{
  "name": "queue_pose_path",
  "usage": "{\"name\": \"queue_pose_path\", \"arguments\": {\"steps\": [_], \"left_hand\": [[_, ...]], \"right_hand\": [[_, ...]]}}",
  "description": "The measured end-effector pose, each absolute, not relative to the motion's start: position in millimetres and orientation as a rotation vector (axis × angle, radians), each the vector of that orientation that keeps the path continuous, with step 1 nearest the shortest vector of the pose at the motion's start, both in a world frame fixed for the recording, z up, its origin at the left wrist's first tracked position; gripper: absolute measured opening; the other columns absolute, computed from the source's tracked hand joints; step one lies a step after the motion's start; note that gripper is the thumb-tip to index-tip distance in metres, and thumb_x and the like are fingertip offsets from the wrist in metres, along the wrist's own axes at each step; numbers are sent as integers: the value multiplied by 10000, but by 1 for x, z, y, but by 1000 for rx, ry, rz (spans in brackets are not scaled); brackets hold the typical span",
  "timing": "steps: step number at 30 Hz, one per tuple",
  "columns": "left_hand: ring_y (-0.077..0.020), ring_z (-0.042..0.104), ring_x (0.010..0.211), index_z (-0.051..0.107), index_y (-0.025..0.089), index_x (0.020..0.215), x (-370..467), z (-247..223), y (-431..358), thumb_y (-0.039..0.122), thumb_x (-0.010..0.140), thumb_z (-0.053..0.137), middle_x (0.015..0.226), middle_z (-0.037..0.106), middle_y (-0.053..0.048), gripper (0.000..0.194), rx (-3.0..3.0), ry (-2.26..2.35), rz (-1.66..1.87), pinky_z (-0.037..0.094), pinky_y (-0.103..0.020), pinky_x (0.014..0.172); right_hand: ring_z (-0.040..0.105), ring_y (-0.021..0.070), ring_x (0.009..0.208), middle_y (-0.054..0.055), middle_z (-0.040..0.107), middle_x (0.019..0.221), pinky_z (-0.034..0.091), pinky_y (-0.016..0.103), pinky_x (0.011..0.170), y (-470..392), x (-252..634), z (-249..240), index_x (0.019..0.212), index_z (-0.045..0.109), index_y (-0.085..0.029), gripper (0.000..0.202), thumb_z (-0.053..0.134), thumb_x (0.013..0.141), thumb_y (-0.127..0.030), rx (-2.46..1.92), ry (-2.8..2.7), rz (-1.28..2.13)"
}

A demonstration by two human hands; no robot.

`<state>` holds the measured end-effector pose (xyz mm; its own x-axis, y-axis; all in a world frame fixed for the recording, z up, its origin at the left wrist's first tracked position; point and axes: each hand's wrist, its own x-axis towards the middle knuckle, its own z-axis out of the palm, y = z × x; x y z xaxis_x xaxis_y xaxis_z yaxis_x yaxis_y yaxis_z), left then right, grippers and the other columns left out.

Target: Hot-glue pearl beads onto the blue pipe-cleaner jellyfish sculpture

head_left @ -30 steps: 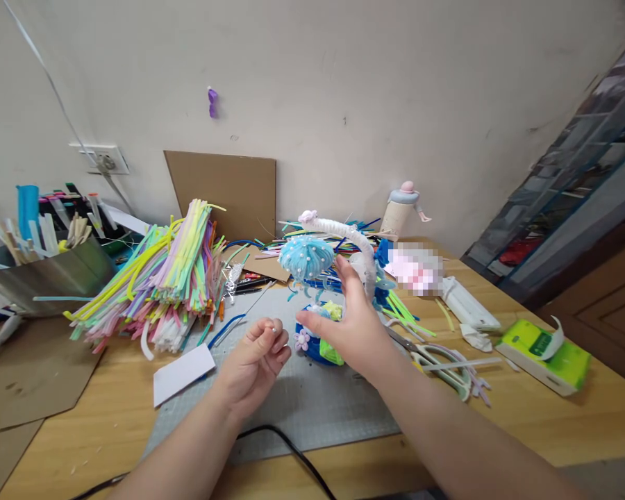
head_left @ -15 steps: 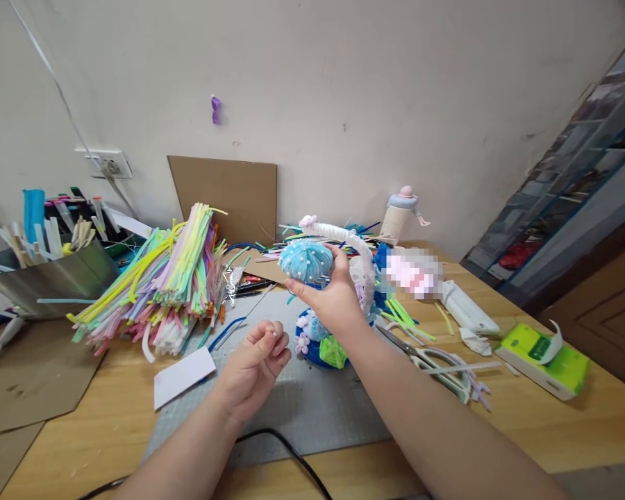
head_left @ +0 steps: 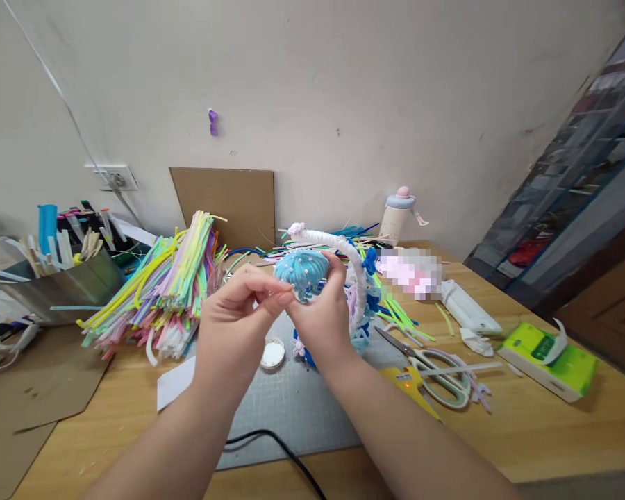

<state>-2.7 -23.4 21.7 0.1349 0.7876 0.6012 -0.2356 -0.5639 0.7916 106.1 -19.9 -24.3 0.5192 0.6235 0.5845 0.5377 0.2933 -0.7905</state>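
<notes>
My right hand [head_left: 326, 319] grips a fluffy light-blue dome [head_left: 302, 262] dotted with small white beads, thumb in front and fingers behind. My left hand [head_left: 234, 316] is closed in a pinch at the dome's lower left edge, its fingertips meeting my right thumb. Whatever lies in that pinch is too small or hidden to make out. Just behind the right hand rises a white fuzzy arch [head_left: 357, 264] with blue trim, curving over the dome. Below the hands, a small round dish [head_left: 272, 354] with white contents rests on the grey cutting mat [head_left: 286, 423].
Pipe cleaners [head_left: 171, 285] are heaped at left beside a metal pen holder [head_left: 78, 285]. Scissors [head_left: 442, 375] and a yellow glue gun [head_left: 409, 385] lie by my right forearm. A tissue pack [head_left: 549, 357] sits farther right. A black cord [head_left: 271, 434] crosses the front.
My left hand, which pinched a small white bead lower down, has risen to the dome's edge. The small dish and yellow glue gun now show. The right hand still holds the dome, slightly lower.
</notes>
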Motion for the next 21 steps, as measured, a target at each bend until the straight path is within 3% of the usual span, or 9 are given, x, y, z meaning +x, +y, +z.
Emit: {"name": "queue_pose_path", "arguments": {"steps": [8, 21], "left_hand": [[-142, 524, 756, 720, 273, 738, 30, 24, -27, 194, 733, 706, 775, 547, 7, 81, 2064, 913, 1839, 410, -284, 671], [-145, 535, 756, 723, 280, 741, 33, 19, -26, 205, 742, 695, 763, 559, 10, 81, 2046, 1014, 1866, 417, -290, 682]], "right_hand": [[523, 329, 1139, 169, 536, 1239, 454, 489, 894, -22, 104, -24, 1277, 338, -177, 667, 632, 730, -421, -1357, -1127, 1], [504, 316, 1126, 187, 524, 1195, 425, 505, 941, -22, 104, -22, 1230, 361, -143, 451, 493, 845, -338, -1332, -1144, -166]]}}
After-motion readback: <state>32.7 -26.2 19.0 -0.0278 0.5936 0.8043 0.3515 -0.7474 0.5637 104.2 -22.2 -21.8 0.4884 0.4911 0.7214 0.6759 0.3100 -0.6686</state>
